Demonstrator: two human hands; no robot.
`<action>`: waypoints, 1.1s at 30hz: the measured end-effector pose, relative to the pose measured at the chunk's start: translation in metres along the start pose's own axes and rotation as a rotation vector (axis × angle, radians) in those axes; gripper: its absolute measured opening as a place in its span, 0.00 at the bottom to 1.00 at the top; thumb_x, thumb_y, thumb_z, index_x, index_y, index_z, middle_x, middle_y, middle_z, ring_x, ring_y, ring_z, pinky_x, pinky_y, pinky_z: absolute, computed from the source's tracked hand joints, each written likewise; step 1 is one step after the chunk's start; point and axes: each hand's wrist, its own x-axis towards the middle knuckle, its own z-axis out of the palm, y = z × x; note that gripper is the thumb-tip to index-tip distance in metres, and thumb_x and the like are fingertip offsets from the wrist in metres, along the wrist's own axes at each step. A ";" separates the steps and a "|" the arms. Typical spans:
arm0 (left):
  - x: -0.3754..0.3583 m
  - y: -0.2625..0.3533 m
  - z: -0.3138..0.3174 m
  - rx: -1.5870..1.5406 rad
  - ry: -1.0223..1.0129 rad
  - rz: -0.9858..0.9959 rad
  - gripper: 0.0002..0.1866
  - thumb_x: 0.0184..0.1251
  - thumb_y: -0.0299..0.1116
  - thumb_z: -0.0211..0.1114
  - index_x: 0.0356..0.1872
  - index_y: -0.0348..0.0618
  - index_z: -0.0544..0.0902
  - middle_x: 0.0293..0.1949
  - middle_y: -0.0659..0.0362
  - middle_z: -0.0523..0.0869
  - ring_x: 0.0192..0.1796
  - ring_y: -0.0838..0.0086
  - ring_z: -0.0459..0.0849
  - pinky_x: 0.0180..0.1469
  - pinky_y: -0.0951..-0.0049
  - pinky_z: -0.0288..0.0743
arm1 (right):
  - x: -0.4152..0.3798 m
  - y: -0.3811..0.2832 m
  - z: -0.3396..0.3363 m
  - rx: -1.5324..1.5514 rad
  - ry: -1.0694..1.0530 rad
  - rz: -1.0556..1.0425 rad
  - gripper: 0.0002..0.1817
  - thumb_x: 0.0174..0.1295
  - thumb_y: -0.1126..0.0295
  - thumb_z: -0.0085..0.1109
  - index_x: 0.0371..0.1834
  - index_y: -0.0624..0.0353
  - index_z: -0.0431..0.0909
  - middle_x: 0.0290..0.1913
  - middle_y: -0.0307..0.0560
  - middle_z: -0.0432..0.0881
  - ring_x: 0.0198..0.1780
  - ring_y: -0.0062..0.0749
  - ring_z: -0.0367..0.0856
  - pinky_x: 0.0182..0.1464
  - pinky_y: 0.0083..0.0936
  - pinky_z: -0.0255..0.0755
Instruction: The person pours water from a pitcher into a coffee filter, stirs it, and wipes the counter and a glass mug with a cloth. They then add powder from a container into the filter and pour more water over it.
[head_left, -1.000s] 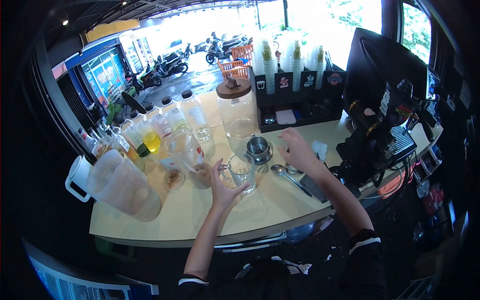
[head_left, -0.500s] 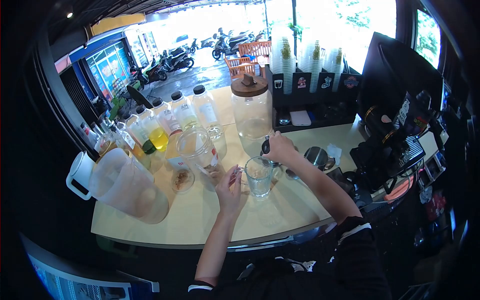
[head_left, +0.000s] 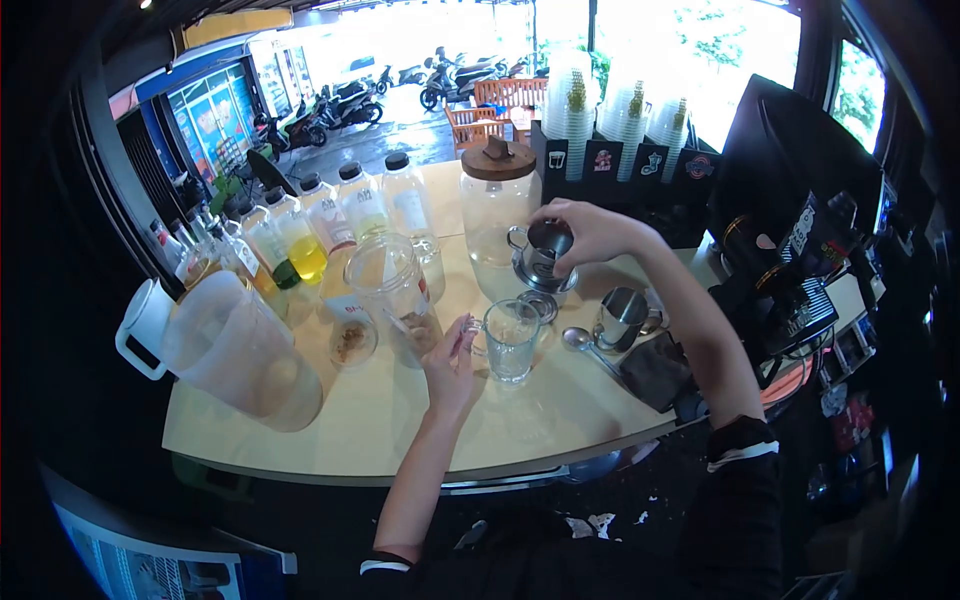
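My left hand (head_left: pixel 450 370) pinches the handle of a clear glass mug (head_left: pixel 511 348), which stands upright on the counter. My right hand (head_left: pixel 605 238) grips a metal drip coffee filter (head_left: pixel 543 262) by its upper part, above and behind the mug. The filter has a small ring handle at its side and a wide flange at its base. Under it lies a small round metal piece (head_left: pixel 541 306), partly hidden behind the mug. A spoon (head_left: pixel 577 339) and a metal cup (head_left: pixel 622 316) sit to the right of the mug.
Left of my hands are an open glass jar (head_left: pixel 385 270), a small dish of brown bits (head_left: pixel 352 343) and a large plastic pitcher (head_left: pixel 240 350). Several bottles (head_left: pixel 405 195) line the back left. A wood-lidded jar (head_left: pixel 498 190), cup rack (head_left: pixel 625 150) and black machine (head_left: pixel 770 270) stand beyond.
My right hand has risen, and the drip coffee filter now shows clearly in it. The spoon and metal cup are less covered by my arm. My left hand stays on the mug handle.
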 end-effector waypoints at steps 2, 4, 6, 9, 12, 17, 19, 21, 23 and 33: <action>0.002 0.000 -0.001 -0.017 -0.010 0.003 0.17 0.68 0.20 0.56 0.57 0.34 0.76 0.48 0.51 0.84 0.49 0.75 0.83 0.53 0.76 0.77 | -0.005 -0.023 -0.010 0.007 -0.083 -0.022 0.41 0.34 0.67 0.72 0.60 0.60 0.71 0.54 0.51 0.74 0.55 0.39 0.74 0.60 0.30 0.69; 0.002 0.002 -0.001 -0.022 -0.020 -0.004 0.17 0.68 0.20 0.56 0.57 0.34 0.76 0.48 0.51 0.84 0.49 0.75 0.83 0.53 0.76 0.77 | -0.005 -0.038 -0.009 0.012 -0.129 -0.077 0.42 0.34 0.67 0.72 0.61 0.59 0.70 0.55 0.51 0.74 0.57 0.40 0.74 0.62 0.31 0.68; 0.003 0.002 -0.001 -0.005 -0.009 0.005 0.16 0.67 0.21 0.57 0.56 0.34 0.77 0.45 0.50 0.85 0.47 0.72 0.85 0.51 0.75 0.78 | -0.004 -0.049 -0.003 0.018 -0.171 -0.131 0.44 0.33 0.67 0.71 0.62 0.59 0.69 0.57 0.51 0.74 0.58 0.40 0.73 0.63 0.32 0.67; 0.002 0.007 -0.003 0.028 -0.009 0.004 0.16 0.67 0.23 0.59 0.54 0.33 0.78 0.41 0.49 0.87 0.44 0.69 0.87 0.49 0.74 0.79 | -0.002 -0.062 0.012 -0.046 -0.209 -0.266 0.48 0.31 0.72 0.68 0.66 0.56 0.63 0.59 0.52 0.73 0.61 0.45 0.71 0.67 0.37 0.64; 0.002 0.018 -0.006 0.075 -0.020 -0.023 0.16 0.67 0.24 0.59 0.54 0.32 0.78 0.41 0.48 0.87 0.44 0.69 0.87 0.48 0.74 0.79 | -0.001 -0.071 0.019 -0.078 -0.246 -0.252 0.47 0.32 0.74 0.68 0.66 0.55 0.63 0.59 0.52 0.73 0.62 0.46 0.71 0.67 0.38 0.63; 0.001 0.010 -0.006 0.057 -0.009 -0.003 0.15 0.66 0.23 0.59 0.54 0.31 0.78 0.41 0.48 0.87 0.44 0.69 0.87 0.47 0.73 0.80 | 0.003 -0.071 0.023 -0.100 -0.271 -0.233 0.46 0.33 0.75 0.68 0.66 0.55 0.63 0.59 0.52 0.73 0.62 0.47 0.70 0.67 0.39 0.64; 0.001 0.009 -0.006 0.032 0.000 0.011 0.15 0.66 0.22 0.59 0.53 0.32 0.78 0.41 0.48 0.87 0.43 0.69 0.87 0.47 0.73 0.80 | 0.004 -0.073 0.023 -0.111 -0.275 -0.210 0.46 0.33 0.76 0.68 0.66 0.56 0.64 0.59 0.52 0.73 0.63 0.47 0.70 0.67 0.39 0.64; 0.002 0.009 -0.006 0.027 -0.005 0.005 0.15 0.66 0.22 0.59 0.53 0.33 0.78 0.40 0.48 0.87 0.43 0.69 0.87 0.47 0.73 0.80 | 0.004 -0.076 0.023 -0.118 -0.278 -0.193 0.46 0.33 0.76 0.68 0.65 0.56 0.64 0.59 0.51 0.73 0.63 0.47 0.70 0.66 0.39 0.64; 0.002 0.009 -0.005 0.021 -0.013 0.001 0.15 0.66 0.22 0.59 0.53 0.33 0.78 0.40 0.48 0.87 0.43 0.69 0.87 0.47 0.73 0.80 | 0.002 -0.080 0.023 -0.126 -0.278 -0.174 0.46 0.33 0.76 0.68 0.65 0.56 0.64 0.59 0.51 0.73 0.63 0.46 0.70 0.66 0.39 0.65; 0.002 0.011 -0.005 0.017 -0.008 -0.011 0.14 0.66 0.23 0.59 0.53 0.36 0.79 0.37 0.51 0.87 0.43 0.72 0.87 0.47 0.74 0.79 | -0.003 -0.090 0.023 -0.198 -0.258 -0.117 0.46 0.31 0.76 0.72 0.64 0.57 0.66 0.57 0.51 0.74 0.62 0.44 0.71 0.65 0.35 0.66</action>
